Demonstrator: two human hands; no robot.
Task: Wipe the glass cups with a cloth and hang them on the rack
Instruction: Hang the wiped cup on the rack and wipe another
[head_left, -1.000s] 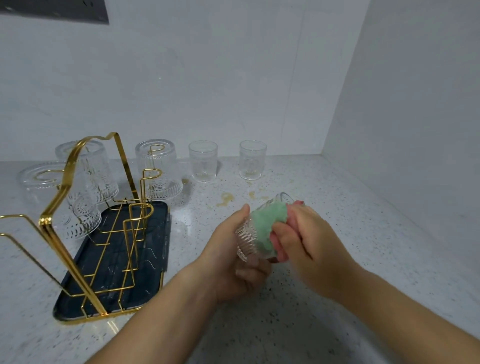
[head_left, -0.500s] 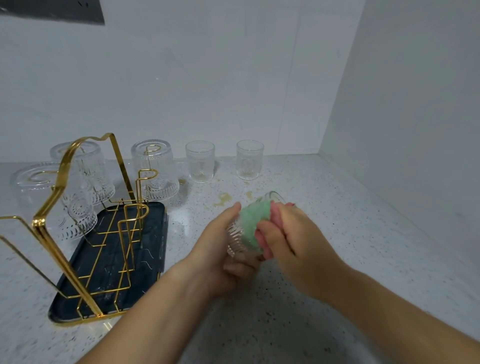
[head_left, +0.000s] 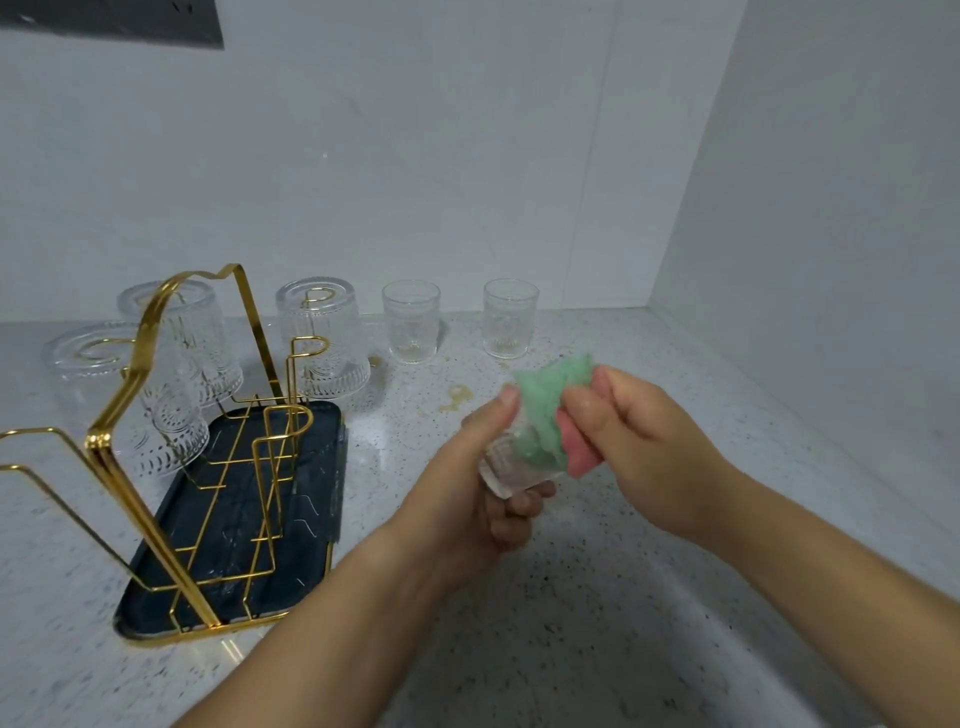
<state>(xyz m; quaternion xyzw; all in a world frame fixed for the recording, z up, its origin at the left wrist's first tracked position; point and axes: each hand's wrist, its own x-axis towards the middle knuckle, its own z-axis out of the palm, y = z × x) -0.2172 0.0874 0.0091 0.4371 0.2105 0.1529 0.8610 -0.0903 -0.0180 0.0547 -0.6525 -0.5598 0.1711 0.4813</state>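
Note:
My left hand (head_left: 470, 488) grips a ribbed glass cup (head_left: 501, 465) above the counter, thumb on top and fingers under it. My right hand (head_left: 631, 441) pinches a green and pink cloth (head_left: 550, 410) that covers the cup's upper side and mouth, so most of the glass is hidden. To the left stands a gold wire rack (head_left: 156, 415) on a dark tray (head_left: 306, 525). Three cups hang upside down on its far pegs: one at the left (head_left: 98, 374), one behind the handle (head_left: 208, 332), one at the right (head_left: 324, 338). Two more cups (head_left: 411, 319) (head_left: 509, 317) stand upright by the back wall.
The speckled white counter (head_left: 597, 597) meets a wall at the back and another on the right. A yellowish stain (head_left: 457, 397) lies on the counter between the upright cups and my hands. The rack's near pegs (head_left: 283, 431) carry nothing.
My right hand has drawn the cloth up and to the right along the cup. The left hand has turned the cup more upright. The view has shifted slightly.

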